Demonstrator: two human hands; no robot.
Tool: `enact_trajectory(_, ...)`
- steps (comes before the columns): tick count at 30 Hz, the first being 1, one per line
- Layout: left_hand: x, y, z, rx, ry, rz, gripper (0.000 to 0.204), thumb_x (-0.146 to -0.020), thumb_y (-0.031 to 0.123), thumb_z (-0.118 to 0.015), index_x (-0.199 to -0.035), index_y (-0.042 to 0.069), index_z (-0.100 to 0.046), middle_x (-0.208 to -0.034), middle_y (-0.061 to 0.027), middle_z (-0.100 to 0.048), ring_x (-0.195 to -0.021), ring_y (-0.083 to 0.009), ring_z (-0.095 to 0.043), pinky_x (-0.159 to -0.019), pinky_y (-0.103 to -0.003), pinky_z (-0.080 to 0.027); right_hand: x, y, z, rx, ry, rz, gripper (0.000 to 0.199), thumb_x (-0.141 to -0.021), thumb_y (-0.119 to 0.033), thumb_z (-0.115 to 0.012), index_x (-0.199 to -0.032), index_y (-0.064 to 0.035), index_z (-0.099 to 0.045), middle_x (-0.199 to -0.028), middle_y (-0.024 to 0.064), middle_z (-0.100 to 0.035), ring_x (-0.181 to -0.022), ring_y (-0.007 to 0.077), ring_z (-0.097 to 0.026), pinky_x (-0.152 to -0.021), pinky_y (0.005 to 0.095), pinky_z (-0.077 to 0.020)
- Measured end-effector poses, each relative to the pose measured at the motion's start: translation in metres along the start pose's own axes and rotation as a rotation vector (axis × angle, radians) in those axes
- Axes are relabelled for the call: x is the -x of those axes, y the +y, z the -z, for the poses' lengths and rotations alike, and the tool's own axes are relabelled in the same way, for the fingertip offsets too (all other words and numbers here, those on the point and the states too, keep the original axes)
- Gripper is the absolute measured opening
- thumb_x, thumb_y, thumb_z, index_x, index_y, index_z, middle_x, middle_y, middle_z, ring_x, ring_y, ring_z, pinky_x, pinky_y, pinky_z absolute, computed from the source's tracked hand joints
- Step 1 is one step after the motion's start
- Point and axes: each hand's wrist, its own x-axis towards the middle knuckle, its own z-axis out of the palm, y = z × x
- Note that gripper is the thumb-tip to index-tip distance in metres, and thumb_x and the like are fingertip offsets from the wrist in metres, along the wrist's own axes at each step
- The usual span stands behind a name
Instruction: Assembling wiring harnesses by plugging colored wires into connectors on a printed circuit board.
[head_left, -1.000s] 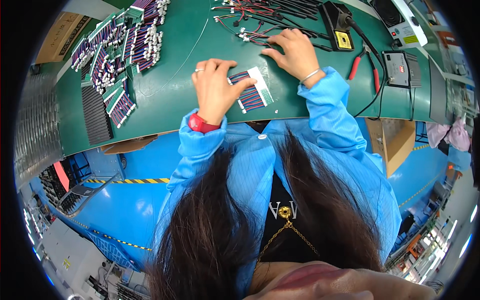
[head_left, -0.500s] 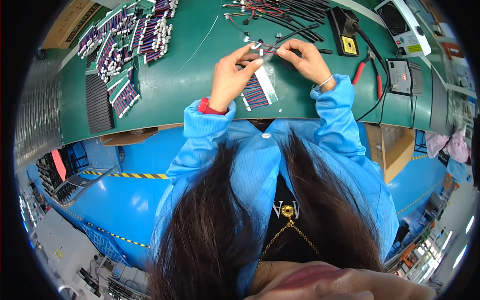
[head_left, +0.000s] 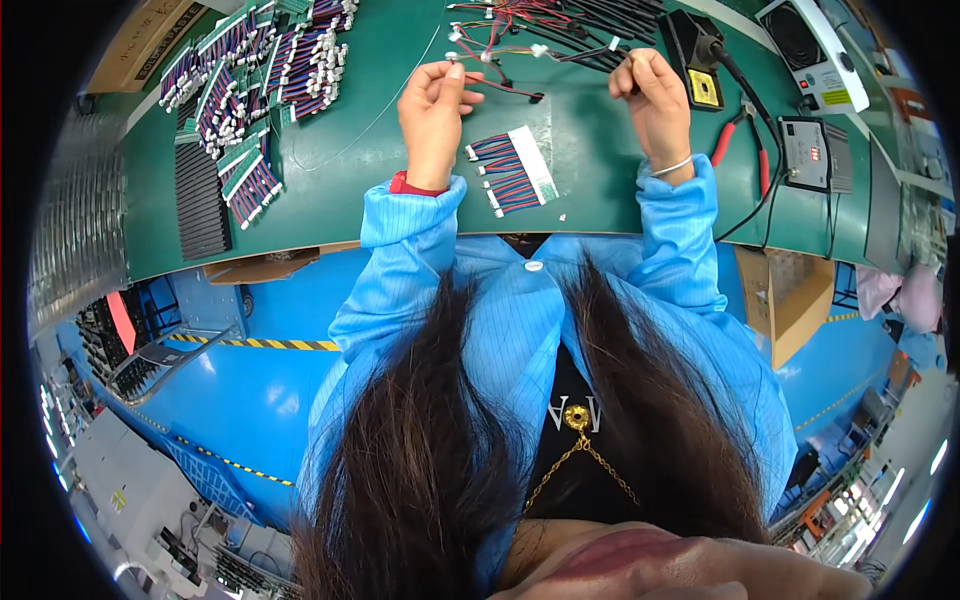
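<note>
"What takes up most space?"
"The green table (head_left: pixel 350 200). Far left on it lies a heap of wired strips (head_left: pixel 315 72); at the far middle, a bundle of black cables (head_left: pixel 610 20)."

"And the hands?"
"The right hand (head_left: pixel 655 105) is raised at the right, thumb and forefinger close together. I can't tell whether anything is between them. The left hand (head_left: pixel 433 110) is left of it, fingers bent. A red lead (head_left: pixel 510 90) runs rightward from beside those fingertips; whether they pinch it, I can't tell."

"What lies nearer?"
"A white panel (head_left: pixel 530 155) with ribbon wires, between the hands and the near edge, touched by neither."

"Which step is this?"
"Probably handling the loose leads, one apart from the others. The next move calls for a sure fingertip hold on thin wire, without snagging its neighbours."

"Smallest piece?"
"The black connector (head_left: pixel 537 98) at the lead's right end."
</note>
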Motion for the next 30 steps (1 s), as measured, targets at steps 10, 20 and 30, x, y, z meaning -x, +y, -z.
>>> enact_trajectory(10,-0.007,0.0,-0.017,-0.282,-0.327,-0.182,0.013,-0.093,0.016,-0.057,-0.099,0.005,-0.056,-0.096,-0.0114,-0.07,-0.072,-0.0153,-0.066,-0.066,-0.023,-0.049,-0.024,-0.011,-0.026,0.803,0.038,0.062,0.019,-0.096,-0.018,-0.053,-0.091,-0.0011,-0.06,-0.084,0.0049,-0.063,-0.079,0.0123,-0.055,-0.074,0.0224,-0.0433)
enact_trajectory(20,-0.012,0.007,0.005,0.411,-0.171,0.086,0.013,-0.096,0.02,-0.049,-0.102,0.008,-0.051,-0.107,-0.0142,-0.066,-0.088,-0.0193,-0.063,-0.07,-0.027,-0.05,0.008,0.004,-0.006,1.115,0.013,0.098,0.014,-0.091,-0.015,-0.059,-0.087,-0.0026,-0.064,-0.077,-0.0004,-0.059,-0.067,0.0111,-0.047,-0.063,0.0235,-0.039)
enact_trajectory(30,-0.039,0.016,0.038,0.27,0.04,-0.124,0.02,-0.093,0.018,-0.055,-0.11,0.007,-0.052,-0.108,-0.0148,-0.064,-0.092,-0.0207,-0.059,-0.077,-0.031,-0.048,0.037,-0.033,0.019,0.555,0.563,0.281,0.018,-0.096,-0.018,-0.054,-0.093,-0.0027,-0.064,-0.078,0.0039,-0.065,-0.068,0.0115,-0.055,-0.065,0.023,-0.0443)
